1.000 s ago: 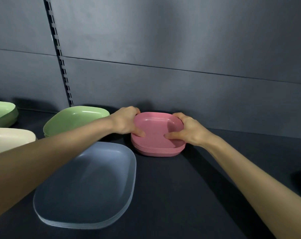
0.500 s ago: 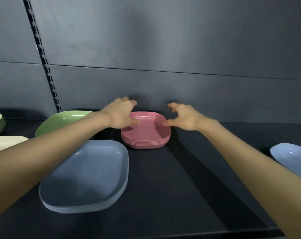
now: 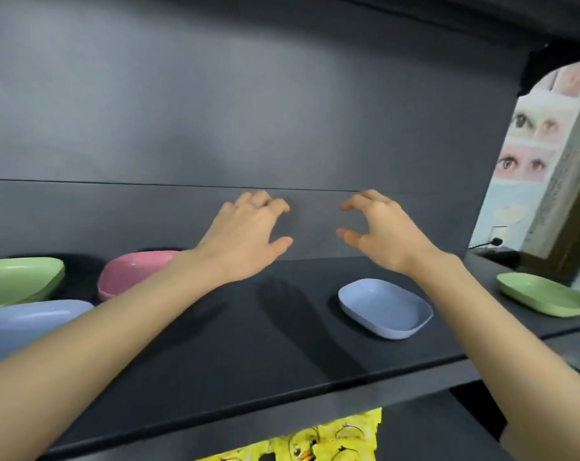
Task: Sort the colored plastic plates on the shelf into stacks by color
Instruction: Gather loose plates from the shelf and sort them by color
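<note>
**Both hands empty above the shelf**

The left hand [image 3: 245, 237] and right hand [image 3: 381, 234] hover before the back panel [image 3: 282, 111], each grip apart and holding nothing. The left forearm hides part of the pink stack [image 3: 132, 267]. Three stacks sit at left: it, a green stack [image 3: 19, 277] and a blue stack [image 3: 26, 321]. At right lie one blue plate [image 3: 385, 307] and one green plate [image 3: 544, 297] near the shelf end. Bare shelf [image 3: 248, 344] lies between pink stack and blue plate.

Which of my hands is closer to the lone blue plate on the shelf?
Right. The right hand hovers just above the lone blue plate, holding nothing; the left hand hovers farther to its left, nearer the pink plates.
</note>
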{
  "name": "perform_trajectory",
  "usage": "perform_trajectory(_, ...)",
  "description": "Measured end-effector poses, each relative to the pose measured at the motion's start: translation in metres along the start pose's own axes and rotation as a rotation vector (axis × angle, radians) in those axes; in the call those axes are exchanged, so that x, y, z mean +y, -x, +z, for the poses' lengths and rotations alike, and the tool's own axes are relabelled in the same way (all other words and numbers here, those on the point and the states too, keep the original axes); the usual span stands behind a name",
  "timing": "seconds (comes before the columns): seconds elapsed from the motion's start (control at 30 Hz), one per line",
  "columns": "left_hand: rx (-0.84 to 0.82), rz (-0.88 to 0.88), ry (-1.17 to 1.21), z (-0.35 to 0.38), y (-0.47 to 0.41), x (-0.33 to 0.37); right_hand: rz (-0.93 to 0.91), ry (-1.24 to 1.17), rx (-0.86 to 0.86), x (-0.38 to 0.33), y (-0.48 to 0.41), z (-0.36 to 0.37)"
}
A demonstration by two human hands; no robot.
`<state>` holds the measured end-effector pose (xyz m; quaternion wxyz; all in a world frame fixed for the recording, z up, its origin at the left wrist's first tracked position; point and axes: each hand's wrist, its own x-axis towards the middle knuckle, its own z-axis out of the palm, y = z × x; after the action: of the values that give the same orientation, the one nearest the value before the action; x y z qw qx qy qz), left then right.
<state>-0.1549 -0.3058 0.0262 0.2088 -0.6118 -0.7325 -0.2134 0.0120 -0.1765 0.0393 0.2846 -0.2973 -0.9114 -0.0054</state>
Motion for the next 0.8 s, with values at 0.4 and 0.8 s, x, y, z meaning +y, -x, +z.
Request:
perform_trajectory(0.4, -0.118, -0.135, 0.143, 0.062, 0.011, 0.164, 0.036, -0.064, -0.124, 0.139, 0.103, -0.039)
perform_trajectory(0.8, -0.239, -0.473, 0.195, 0.135, -0.015, 0.144, 0.08, -0.281, -0.302, 0.189, 0.079, 0.041)
